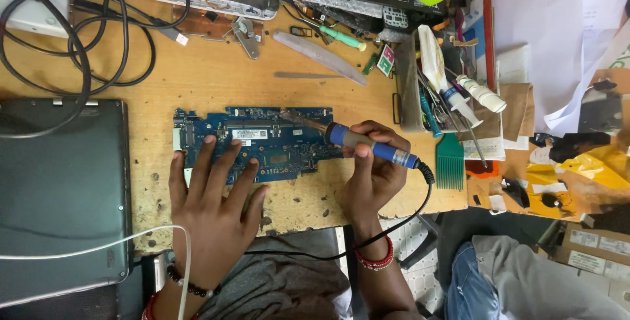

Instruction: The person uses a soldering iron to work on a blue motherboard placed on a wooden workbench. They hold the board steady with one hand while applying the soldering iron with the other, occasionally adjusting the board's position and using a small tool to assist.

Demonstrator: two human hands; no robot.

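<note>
Scene: a person at a cluttered wooden workbench works on a blue circuit board, seen from above.
Board: it lies flat near the bench's front edge, just right of a closed dark laptop, within easy reach of both hands.
Left hand: the left hand rests open and flat, 4 fingers spread over the board's lower left part, apparently to pin it against sliding; it grasps nothing.
Right hand: the right hand is closed around a soldering iron, held like a pen by its blue handle for fine control.
Tip: the iron's metal end slants up and left to the board's upper edge, seemingly touching it.
Cord: the iron's black cable loops down off the bench edge, away from the board.
Surroundings: black cables coil at the upper left; a green brush and a syringe lie among tools to the right.
</note>
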